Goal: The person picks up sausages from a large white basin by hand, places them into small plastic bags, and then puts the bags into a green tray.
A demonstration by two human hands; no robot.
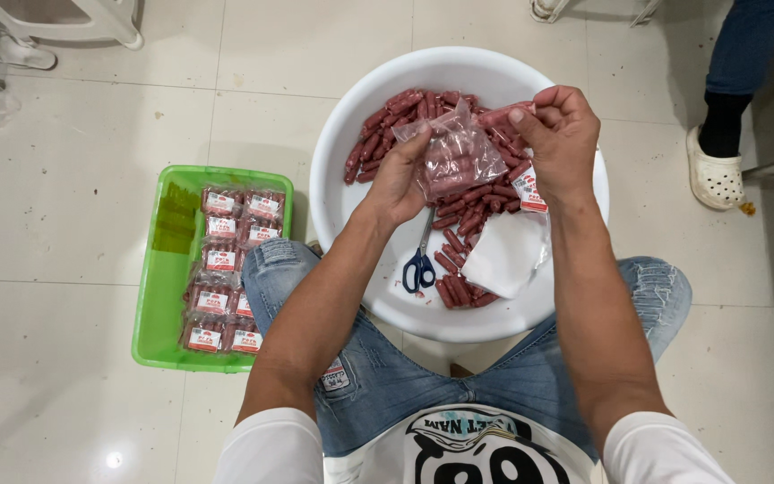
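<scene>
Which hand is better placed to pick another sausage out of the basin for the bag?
Probably the right hand. It pinches only the top edge of the clear bag, directly above the loose sausages in the white basin, while the left hand supports the bag's body.

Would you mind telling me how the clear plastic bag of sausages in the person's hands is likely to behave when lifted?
The clear plastic bag looks thin and crinkled, so probably floppy, sagging between the left hand and right hand. Several sausages show inside it, so it likely hangs bottom-heavy. Its glossy film may be slippery.
</scene>
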